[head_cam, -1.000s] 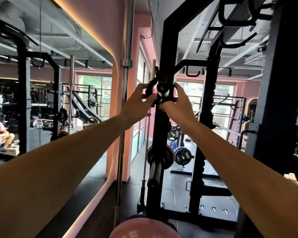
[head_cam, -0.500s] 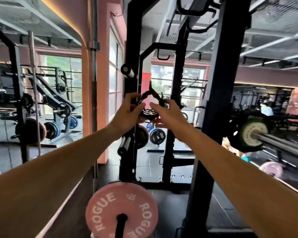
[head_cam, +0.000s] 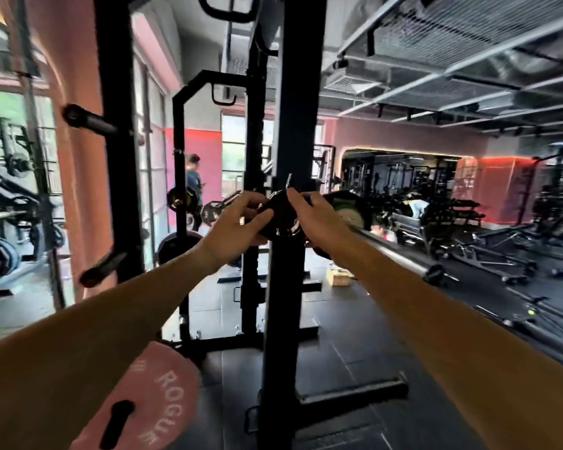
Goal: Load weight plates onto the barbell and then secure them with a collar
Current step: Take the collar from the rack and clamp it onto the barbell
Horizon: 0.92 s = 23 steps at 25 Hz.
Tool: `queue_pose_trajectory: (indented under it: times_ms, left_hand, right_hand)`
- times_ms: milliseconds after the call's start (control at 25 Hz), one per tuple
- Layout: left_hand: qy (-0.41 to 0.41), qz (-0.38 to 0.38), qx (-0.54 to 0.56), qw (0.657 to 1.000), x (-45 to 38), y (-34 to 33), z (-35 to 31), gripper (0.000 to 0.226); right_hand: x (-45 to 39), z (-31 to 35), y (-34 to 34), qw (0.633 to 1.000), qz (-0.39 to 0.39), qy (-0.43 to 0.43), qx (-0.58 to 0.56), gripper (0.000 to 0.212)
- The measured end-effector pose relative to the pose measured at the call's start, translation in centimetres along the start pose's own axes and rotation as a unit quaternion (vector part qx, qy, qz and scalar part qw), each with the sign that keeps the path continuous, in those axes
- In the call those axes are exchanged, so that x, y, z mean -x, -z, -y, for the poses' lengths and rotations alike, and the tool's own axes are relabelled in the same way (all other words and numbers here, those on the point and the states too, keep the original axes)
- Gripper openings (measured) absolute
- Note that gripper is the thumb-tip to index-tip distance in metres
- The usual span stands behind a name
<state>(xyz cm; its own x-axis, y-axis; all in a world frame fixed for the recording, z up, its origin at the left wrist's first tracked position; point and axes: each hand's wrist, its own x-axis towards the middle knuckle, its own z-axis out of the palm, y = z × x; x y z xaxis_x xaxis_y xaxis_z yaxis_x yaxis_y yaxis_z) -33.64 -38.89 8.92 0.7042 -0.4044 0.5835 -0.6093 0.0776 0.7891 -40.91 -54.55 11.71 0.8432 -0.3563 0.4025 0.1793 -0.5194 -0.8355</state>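
I hold a black barbell collar (head_cam: 278, 216) out in front of me at chest height, in front of a black rack upright (head_cam: 286, 287). My left hand (head_cam: 238, 227) grips its left side and my right hand (head_cam: 319, 222) grips its right side; its clamp lever sticks up between my fingers. To the right, a barbell (head_cam: 400, 251) runs away from me with a greenish plate (head_cam: 350, 211) on it, partly hidden behind my right hand. A pink ROGUE plate (head_cam: 163, 394) sits low at the bottom left on a black peg.
Black storage pegs (head_cam: 88, 120) jut from another upright (head_cam: 117, 190) on the left. More racks and a person (head_cam: 194, 186) stand farther back. Benches and machines (head_cam: 488, 251) fill the right side. A small box (head_cam: 338, 276) lies on the dark floor.
My view has swung to the right, away from the upright where my hands were on the collar. Both hands now carry the collar free of the rack peg, toward the barbell side.
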Motion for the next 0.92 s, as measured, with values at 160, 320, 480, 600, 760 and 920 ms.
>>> queue_pose_trajectory:
  times_ms: [160, 320, 480, 600, 760, 920]
  left_hand:
    - [0.013, 0.006, 0.041, 0.999, 0.5, -10.3, -1.0, 0.013]
    - [0.046, 0.044, 0.040, 0.997, 0.5, -17.5, -2.0, 0.017]
    - [0.050, 0.067, 0.048, 0.995, 0.8, -21.9, -2.3, 0.018]
    - [0.059, 0.071, 0.056, 0.994, 1.3, -24.2, -2.1, 0.020]
    - [0.067, 0.070, 0.041, 0.994, 2.1, -26.3, -1.2, 0.019]
    - [0.070, 0.072, 0.026, 0.995, 2.1, -27.8, -0.4, 0.021]
  right_hand:
    - [0.5, -4.2, 9.1, 0.999, 0.000, -0.021, 0.048, 0.062]
    - [1.6, -7.9, 15.9, 0.997, 0.021, -0.032, 0.070, 0.062]
    - [2.7, -10.5, 19.7, 0.996, 0.015, -0.038, 0.082, 0.051]
    - [3.4, -12.3, 21.3, 0.996, 0.006, -0.049, 0.071, 0.052]
    - [3.8, -14.8, 22.3, 0.994, 0.006, -0.074, 0.084, 0.062]
    - [3.8, -16.8, 22.6, 0.994, -0.009, -0.098, 0.053, 0.058]
